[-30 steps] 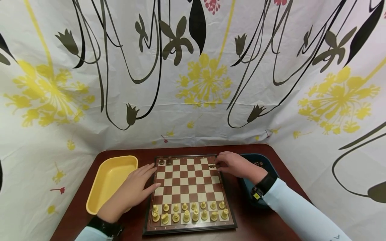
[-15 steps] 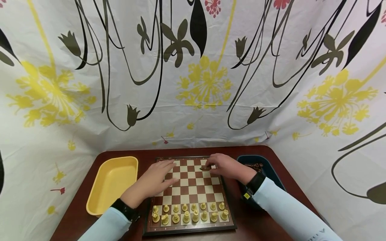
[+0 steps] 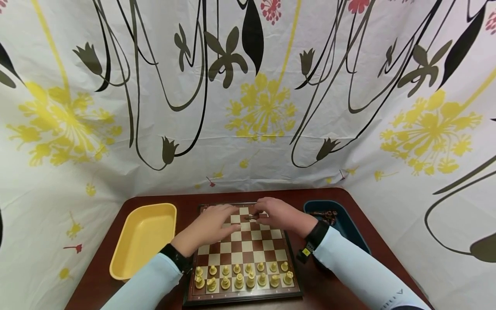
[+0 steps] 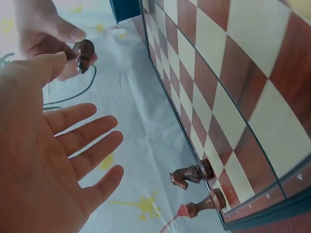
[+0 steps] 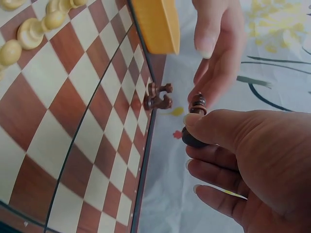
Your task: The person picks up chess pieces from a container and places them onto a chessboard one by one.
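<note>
A brown-and-cream chessboard (image 3: 248, 245) lies in the middle of a dark wooden table. My right hand (image 3: 279, 213) hovers over the board's far rows and pinches a dark chess piece (image 5: 194, 121) between thumb and fingers. My left hand (image 3: 215, 224) is held open right beside it, palm (image 4: 48, 160) turned toward the piece (image 4: 83, 54), fingers straight and holding nothing. Two dark pieces (image 4: 194, 187) stand at the board's far left corner. The cream pieces (image 3: 242, 275) fill the two near rows.
A yellow tray (image 3: 141, 237) sits left of the board. A dark blue tray (image 3: 341, 224) on the right holds several dark pieces. A flowered cloth backdrop (image 3: 248, 107) closes off the table on the far side and both flanks.
My right hand has carried the dark piece leftward along the far rows. My left hand has left the board's left edge and moved up and right to meet it.
</note>
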`<state>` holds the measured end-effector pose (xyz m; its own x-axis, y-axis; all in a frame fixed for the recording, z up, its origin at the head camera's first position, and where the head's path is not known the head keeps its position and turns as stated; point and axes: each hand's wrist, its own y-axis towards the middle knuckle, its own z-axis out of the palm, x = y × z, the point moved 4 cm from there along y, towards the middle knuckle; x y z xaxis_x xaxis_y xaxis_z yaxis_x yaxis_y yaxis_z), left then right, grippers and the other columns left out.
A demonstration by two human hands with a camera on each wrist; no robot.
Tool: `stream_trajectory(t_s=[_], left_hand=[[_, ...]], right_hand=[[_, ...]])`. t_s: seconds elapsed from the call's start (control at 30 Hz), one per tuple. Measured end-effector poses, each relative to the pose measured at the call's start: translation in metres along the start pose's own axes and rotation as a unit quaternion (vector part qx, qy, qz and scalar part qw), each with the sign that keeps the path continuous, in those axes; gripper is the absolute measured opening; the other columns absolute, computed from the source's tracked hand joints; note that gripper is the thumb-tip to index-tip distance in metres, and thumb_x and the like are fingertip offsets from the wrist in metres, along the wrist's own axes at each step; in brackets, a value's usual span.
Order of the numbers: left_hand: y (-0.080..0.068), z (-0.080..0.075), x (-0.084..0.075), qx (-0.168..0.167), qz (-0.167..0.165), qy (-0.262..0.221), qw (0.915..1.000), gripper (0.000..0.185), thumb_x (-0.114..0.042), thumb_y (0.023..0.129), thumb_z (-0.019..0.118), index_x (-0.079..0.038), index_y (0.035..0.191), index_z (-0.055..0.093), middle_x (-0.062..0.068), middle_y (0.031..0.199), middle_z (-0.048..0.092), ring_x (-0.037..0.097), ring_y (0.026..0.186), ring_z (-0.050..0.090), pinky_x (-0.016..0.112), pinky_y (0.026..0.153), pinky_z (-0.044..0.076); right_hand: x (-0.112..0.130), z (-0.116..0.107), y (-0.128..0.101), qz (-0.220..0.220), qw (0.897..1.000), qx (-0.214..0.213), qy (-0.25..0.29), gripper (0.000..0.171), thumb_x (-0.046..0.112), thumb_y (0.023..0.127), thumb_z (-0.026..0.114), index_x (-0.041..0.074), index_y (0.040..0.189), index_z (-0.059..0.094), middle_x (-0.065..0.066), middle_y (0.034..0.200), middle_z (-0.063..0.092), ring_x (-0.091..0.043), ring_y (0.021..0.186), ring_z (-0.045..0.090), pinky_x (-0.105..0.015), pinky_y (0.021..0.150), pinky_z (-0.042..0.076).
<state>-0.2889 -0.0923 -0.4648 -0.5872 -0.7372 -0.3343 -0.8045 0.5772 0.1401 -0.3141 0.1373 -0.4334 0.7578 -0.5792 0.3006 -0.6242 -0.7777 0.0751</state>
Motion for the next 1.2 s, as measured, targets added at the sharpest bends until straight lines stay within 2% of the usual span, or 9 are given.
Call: stream_trajectory(t_s=[0.13, 0.23, 0.43, 0.63, 0.93, 1.1, 1.2], left_hand=[[0.007, 0.001, -0.002, -0.005, 0.014, 0.008, 0.9999, 0.062, -0.054, 0.112, 0.063, -0.012, 0.158, 0.060, 0.007, 0.155, 0.064, 0.029, 0.143, 0.060, 0.059, 0.121, 0.045], [0.011, 0.002, -0.004, -0.015, 0.021, 0.009, 0.9996, 0.057, -0.051, 0.111, 0.065, -0.013, 0.154, 0.064, 0.005, 0.148, 0.068, 0.026, 0.132, 0.066, 0.056, 0.116, 0.050], [0.016, 0.003, -0.007, -0.034, 0.030, 0.008, 0.9989, 0.034, -0.042, 0.108, 0.074, -0.021, 0.135, 0.076, -0.003, 0.128, 0.076, 0.018, 0.108, 0.072, 0.047, 0.102, 0.058], [0.018, 0.003, -0.010, -0.043, 0.033, 0.006, 0.9985, 0.018, -0.035, 0.108, 0.076, -0.027, 0.123, 0.079, -0.012, 0.116, 0.077, 0.012, 0.106, 0.073, 0.049, 0.108, 0.054], [0.015, -0.003, -0.018, -0.061, 0.037, -0.003, 0.9975, 0.012, -0.029, 0.107, 0.078, -0.028, 0.119, 0.079, -0.013, 0.110, 0.076, 0.010, 0.102, 0.073, 0.049, 0.109, 0.053], [0.015, -0.004, -0.018, -0.062, 0.030, -0.011, 0.9976, 0.012, -0.028, 0.107, 0.079, -0.028, 0.119, 0.078, -0.013, 0.111, 0.076, 0.009, 0.102, 0.072, 0.042, 0.097, 0.059], [0.015, -0.005, -0.018, -0.060, 0.027, -0.022, 0.9976, 0.013, -0.027, 0.106, 0.079, -0.027, 0.119, 0.078, -0.012, 0.113, 0.076, 0.010, 0.103, 0.073, 0.036, 0.087, 0.061]], right_hand=[[0.005, -0.001, 0.004, 0.000, 1.000, -0.002, 0.004, 0.014, 0.016, 0.106, 0.079, 0.015, 0.120, 0.078, 0.006, 0.109, 0.068, -0.010, 0.099, 0.062, -0.033, 0.085, 0.058], [0.006, 0.000, 0.006, 0.001, 1.000, -0.001, 0.000, 0.014, 0.019, 0.106, 0.079, 0.017, 0.120, 0.079, 0.007, 0.110, 0.068, -0.010, 0.102, 0.065, -0.033, 0.087, 0.059], [0.007, 0.001, 0.008, 0.001, 1.000, -0.008, 0.007, 0.016, 0.017, 0.105, 0.080, 0.018, 0.120, 0.079, 0.007, 0.113, 0.070, -0.010, 0.105, 0.067, -0.032, 0.088, 0.060], [0.008, 0.004, 0.009, 0.006, 1.000, 0.000, 0.024, 0.018, 0.020, 0.105, 0.080, 0.022, 0.123, 0.079, 0.009, 0.117, 0.072, -0.007, 0.108, 0.068, -0.030, 0.090, 0.060], [0.007, 0.009, 0.007, 0.016, 0.998, 0.006, 0.060, 0.019, 0.023, 0.107, 0.078, 0.022, 0.126, 0.079, 0.009, 0.120, 0.073, -0.011, 0.107, 0.071, -0.028, 0.086, 0.060], [0.005, 0.011, 0.006, 0.024, 0.996, 0.003, 0.090, 0.019, 0.022, 0.108, 0.077, 0.024, 0.126, 0.078, 0.011, 0.120, 0.073, -0.008, 0.107, 0.070, -0.028, 0.085, 0.060], [0.003, 0.014, 0.006, 0.030, 0.993, 0.002, 0.110, 0.019, 0.019, 0.107, 0.078, 0.025, 0.125, 0.078, 0.013, 0.117, 0.073, -0.004, 0.102, 0.069, -0.028, 0.082, 0.060]])
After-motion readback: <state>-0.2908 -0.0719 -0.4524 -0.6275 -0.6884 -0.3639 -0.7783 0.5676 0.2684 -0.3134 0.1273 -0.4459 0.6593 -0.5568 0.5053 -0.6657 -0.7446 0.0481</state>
